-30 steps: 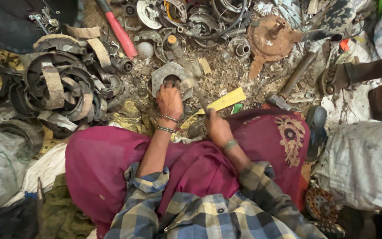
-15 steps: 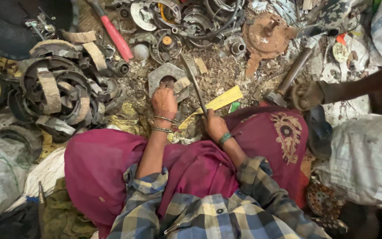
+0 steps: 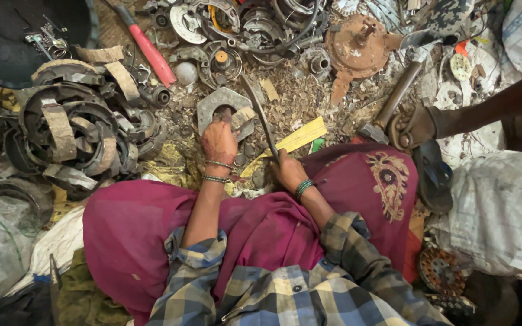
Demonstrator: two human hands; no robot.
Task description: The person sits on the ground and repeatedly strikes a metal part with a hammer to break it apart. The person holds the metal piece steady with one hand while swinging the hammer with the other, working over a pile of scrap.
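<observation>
My left hand (image 3: 219, 143) rests on a grey metal plate with a round hole (image 3: 223, 108), fingers pressed at the hole's lower edge. A small tan block (image 3: 242, 116) sits on the plate's right side. My right hand (image 3: 289, 171) is closed around the lower end of a thin dark metal rod (image 3: 261, 115), which slants up and left toward the plate. Both wrists wear bangles. A yellow strip (image 3: 298, 137) lies on the debris just right of the rod. My lap is covered in magenta cloth (image 3: 255, 229).
Curved brake shoes with tan linings (image 3: 70, 130) pile up at the left. A red-handled tool (image 3: 150, 53), rings and a rusty hub (image 3: 360, 48) lie above. Another person's hand (image 3: 415, 125) grips a hammer handle (image 3: 395, 98) at the right. White sacks (image 3: 505, 211) lie at the right.
My right hand has raised the thin rod, now slanting up toward the plate. My left hand stays on the plate. The other person's hand has moved in onto the hammer at the right.
</observation>
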